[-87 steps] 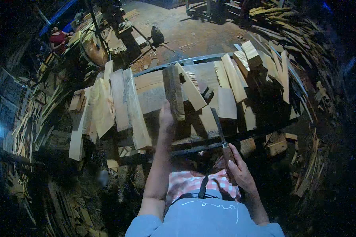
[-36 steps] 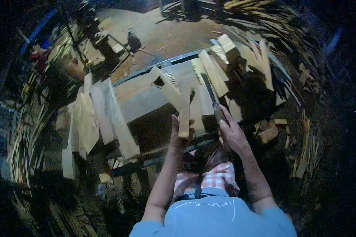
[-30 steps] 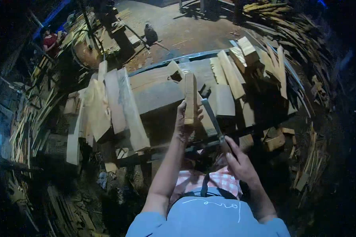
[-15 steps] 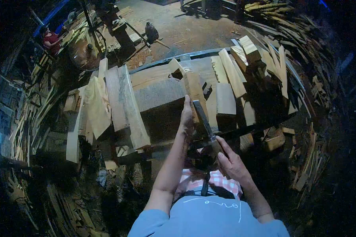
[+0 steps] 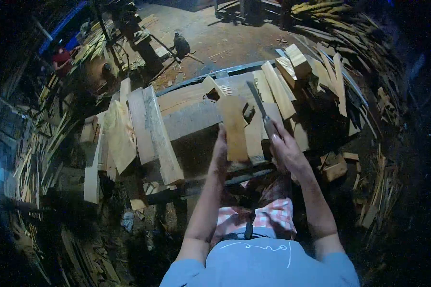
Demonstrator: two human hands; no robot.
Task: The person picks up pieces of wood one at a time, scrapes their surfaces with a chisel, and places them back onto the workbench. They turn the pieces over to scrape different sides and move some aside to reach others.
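My left hand point(image 5: 218, 154) is closed on the left edge of a short wooden board point(image 5: 234, 131), which stands tilted with its broad face toward me. My right hand point(image 5: 287, 152) grips the handle of a chisel point(image 5: 256, 98), its long flat blade pointing up and away, just right of the board and apart from it. Directly left of the board lies a thick wooden block point(image 5: 191, 117). A small pale block point(image 5: 271, 116) sits behind the chisel handle.
The workbench point(image 5: 225, 71) carries several planks, among them a long pale plank point(image 5: 163, 138) on the left and a stacked block point(image 5: 298, 62) at the right. Wood scraps point(image 5: 48, 138) pile up along both sides. At the far left is a person in red point(image 5: 61, 60).
The board has turned so that its broad face now shows toward me. My right hand and the chisel have moved up and right, away from the board.
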